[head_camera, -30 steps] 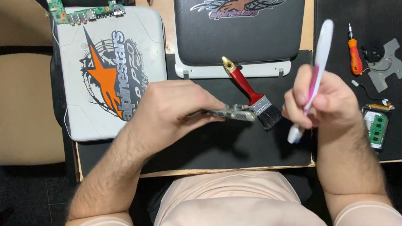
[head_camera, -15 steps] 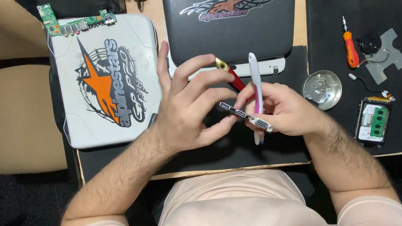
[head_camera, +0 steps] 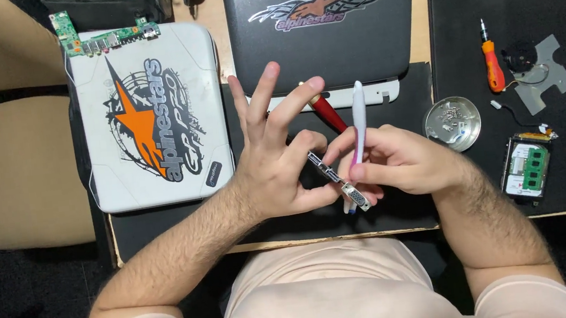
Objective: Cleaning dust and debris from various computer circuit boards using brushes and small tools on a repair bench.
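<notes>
Left hand [head_camera: 276, 160] pinching a narrow connector board [head_camera: 338, 180] between thumb and forefinger, other fingers now fanned wider than half a second ago. Right hand [head_camera: 399, 164] closed around a white plastic tool [head_camera: 359, 119], also steadying the board's lower end. Red-handled brush [head_camera: 325, 110] just beyond the left fingertips. Small metal dish [head_camera: 452, 123] right of the right hand, unmoved.

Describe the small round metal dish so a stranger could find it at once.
Start at the black mat on the right of the desk. The dish sits at the mat's left edge, just beyond the right hand. It is the only round, shiny silver thing there, shallow, with tiny screws inside; the screwdriver above it is orange.
</notes>
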